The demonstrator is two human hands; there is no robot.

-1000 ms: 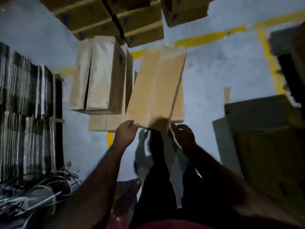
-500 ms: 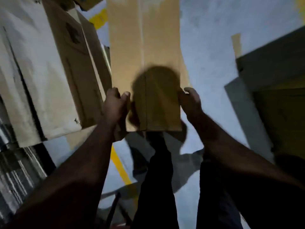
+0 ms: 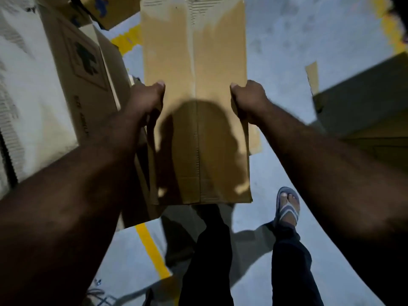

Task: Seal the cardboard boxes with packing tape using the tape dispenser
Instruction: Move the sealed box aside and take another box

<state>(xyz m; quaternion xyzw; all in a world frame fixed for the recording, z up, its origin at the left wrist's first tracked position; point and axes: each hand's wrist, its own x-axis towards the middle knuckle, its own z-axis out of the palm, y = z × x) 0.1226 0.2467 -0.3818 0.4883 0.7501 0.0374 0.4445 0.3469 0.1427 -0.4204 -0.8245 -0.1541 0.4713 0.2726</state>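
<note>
Left hand [image 3: 145,100] grips the left long edge of a flat-folded brown cardboard box [image 3: 194,62], thumb on top; its other fingers go under the board and can't be seen. Right hand [image 3: 249,100] grips the opposite long edge the same way, thumb on top. The box is held up off the ground between both hands, in front of the body and above the legs in dark trousers [image 3: 205,261]. It's long way out, its centre seam runs away from the person, and its flaps aren't opened.

To the left, just beside the held box, is a bigger brown carton with a black printed symbol [image 3: 84,60]. Another dull brown carton [image 3: 364,111] sits well apart on the right. Below, a foot in a grey flip-flop [image 3: 288,206] is on the pale grey concrete floor [image 3: 309,40], which carries a yellow painted line [image 3: 152,246].

Step, as I judge it: fetching and positioning a blank, with sealing not started. There's no tape on this box and no tape dispenser in view.

Next move likely calls for squaring the flat box open, folding the flaps shut so the seam meets, and setting it on something steady. One hand then has to let go to find the dispenser, and the flaps need holding down or they may spring open.
</note>
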